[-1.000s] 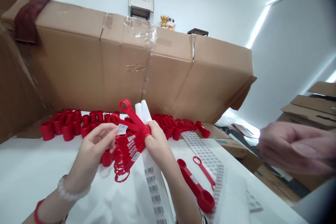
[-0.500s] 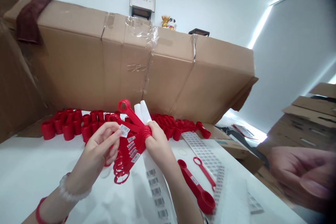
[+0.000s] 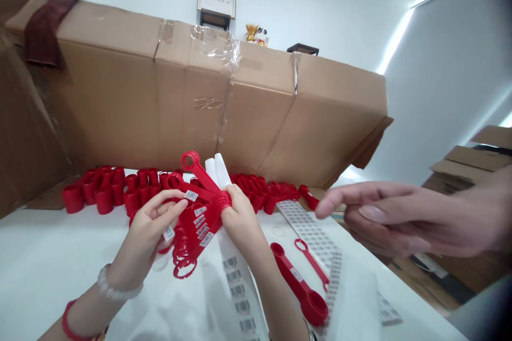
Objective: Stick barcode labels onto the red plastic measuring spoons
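My right hand (image 3: 240,216) grips a fanned bunch of flat red plastic ring-ended wrenches (image 3: 208,213) at one end. Several of them carry small white barcode stickers. A white strip of barcode labels (image 3: 239,290) runs beneath that hand, its rolled ends rising behind the wrenches. My left hand (image 3: 158,224) is curled at the left of the fan, thumb and forefinger beside a sticker (image 3: 191,195) lying on one red handle. Another small barcode label (image 3: 168,233) shows at its lower fingers.
Rows of red cup-shaped pieces (image 3: 104,200) stand along the back of the white table (image 3: 36,256), before a big cardboard box (image 3: 192,101). To the right lie a larger red wrench (image 3: 300,282), a thin one (image 3: 312,264) and label sheets (image 3: 308,229). Another person's hand (image 3: 400,218) reaches in.
The sticker at my left fingertips now lies on a red handle, and those fingers have drawn slightly down. My right hand keeps its grip. The other person's hand has extended leftward over the table.
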Tool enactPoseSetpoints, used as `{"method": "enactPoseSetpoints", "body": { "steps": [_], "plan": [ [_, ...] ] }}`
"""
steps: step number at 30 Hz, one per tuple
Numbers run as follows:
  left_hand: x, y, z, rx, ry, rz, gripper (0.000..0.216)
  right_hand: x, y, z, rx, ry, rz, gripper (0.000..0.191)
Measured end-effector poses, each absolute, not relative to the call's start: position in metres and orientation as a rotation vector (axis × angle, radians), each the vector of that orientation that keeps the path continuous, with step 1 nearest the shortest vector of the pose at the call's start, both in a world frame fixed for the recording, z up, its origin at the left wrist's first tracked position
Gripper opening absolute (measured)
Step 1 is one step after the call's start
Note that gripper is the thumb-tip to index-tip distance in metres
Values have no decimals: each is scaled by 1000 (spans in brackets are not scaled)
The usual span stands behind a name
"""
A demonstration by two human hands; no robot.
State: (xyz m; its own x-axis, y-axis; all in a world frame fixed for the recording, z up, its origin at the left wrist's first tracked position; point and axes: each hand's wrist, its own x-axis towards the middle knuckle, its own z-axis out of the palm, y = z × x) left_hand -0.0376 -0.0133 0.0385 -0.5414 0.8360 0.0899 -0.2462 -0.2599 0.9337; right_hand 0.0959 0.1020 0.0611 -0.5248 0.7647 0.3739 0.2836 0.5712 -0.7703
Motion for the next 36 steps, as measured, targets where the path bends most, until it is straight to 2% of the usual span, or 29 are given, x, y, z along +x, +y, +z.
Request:
{"method": "enactPoseSetpoints", "body": {
  "steps": [7, 17, 36],
  "plan": [
    [-31, -11, 33, 591, 1178, 1989, 40, 92, 84, 63, -774, -2001, 986, 12],
    [-29, -12, 35, 561, 1171, 1958, 47, 87, 76, 63, -747, -1982, 1039, 12],
    [-29, -12, 32, 543, 1123, 1985, 41, 88, 73, 65, -780, -1996, 1040, 12]
  ]
}}
